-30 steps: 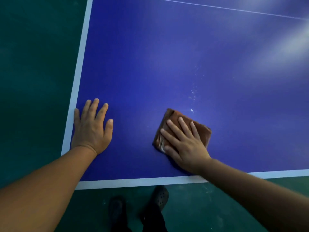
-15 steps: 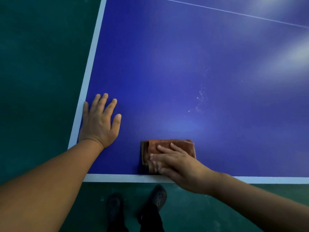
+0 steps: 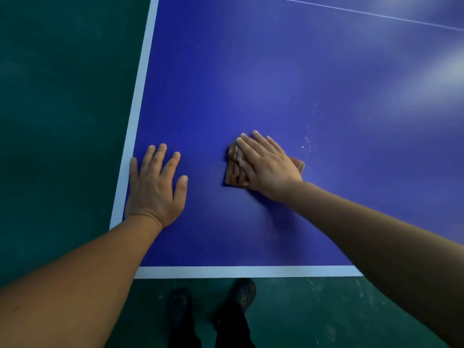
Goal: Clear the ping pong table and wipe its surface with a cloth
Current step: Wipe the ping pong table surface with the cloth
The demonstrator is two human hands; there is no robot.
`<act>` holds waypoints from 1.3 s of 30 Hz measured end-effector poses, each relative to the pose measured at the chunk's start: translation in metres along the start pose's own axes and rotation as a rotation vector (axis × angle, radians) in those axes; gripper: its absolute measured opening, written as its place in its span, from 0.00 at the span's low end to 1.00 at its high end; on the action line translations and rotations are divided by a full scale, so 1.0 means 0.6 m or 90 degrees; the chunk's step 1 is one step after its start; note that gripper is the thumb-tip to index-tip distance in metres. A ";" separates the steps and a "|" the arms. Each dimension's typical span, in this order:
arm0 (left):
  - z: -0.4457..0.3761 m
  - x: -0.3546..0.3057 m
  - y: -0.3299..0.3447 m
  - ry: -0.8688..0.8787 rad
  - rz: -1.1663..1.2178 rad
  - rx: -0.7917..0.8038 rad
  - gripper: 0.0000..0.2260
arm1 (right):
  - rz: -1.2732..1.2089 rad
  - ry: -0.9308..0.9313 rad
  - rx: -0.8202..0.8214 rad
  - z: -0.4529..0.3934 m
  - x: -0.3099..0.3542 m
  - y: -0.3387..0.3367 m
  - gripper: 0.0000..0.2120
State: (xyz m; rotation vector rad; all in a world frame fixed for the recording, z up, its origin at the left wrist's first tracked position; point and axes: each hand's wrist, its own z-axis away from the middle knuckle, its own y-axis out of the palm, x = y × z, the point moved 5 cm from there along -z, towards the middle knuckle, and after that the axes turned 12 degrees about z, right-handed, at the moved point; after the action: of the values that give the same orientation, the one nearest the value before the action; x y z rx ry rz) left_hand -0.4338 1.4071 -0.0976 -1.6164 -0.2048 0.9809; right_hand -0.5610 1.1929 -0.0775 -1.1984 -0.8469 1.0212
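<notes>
Head: two hands (image 3: 155,189), one cloth (image 3: 234,169).

Single head-worn wide-angle view, looking forward and steeply down from close above the near left corner of the desk (image 3: 251,71). Floor (image 3: 62,121) and shoes (image 3: 241,295) show below; the far edge appears cropped.

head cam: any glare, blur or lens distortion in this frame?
Head view: pale glare streaks across the far right of the ping pong table; soft motion blur beside the right hand pressing the cloth; left hand sharp, flat on the table; wide-angle bends the white edge lines; floor dim.
</notes>
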 end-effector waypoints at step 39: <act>0.000 0.001 0.007 -0.006 -0.015 0.048 0.33 | -0.024 0.542 0.042 0.285 -0.069 0.075 0.31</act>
State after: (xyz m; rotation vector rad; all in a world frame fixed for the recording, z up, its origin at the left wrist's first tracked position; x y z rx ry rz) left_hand -0.4348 1.4062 -0.1015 -1.5380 -0.1900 0.9674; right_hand -0.7409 1.2123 -0.0904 -1.3838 -0.1599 0.4157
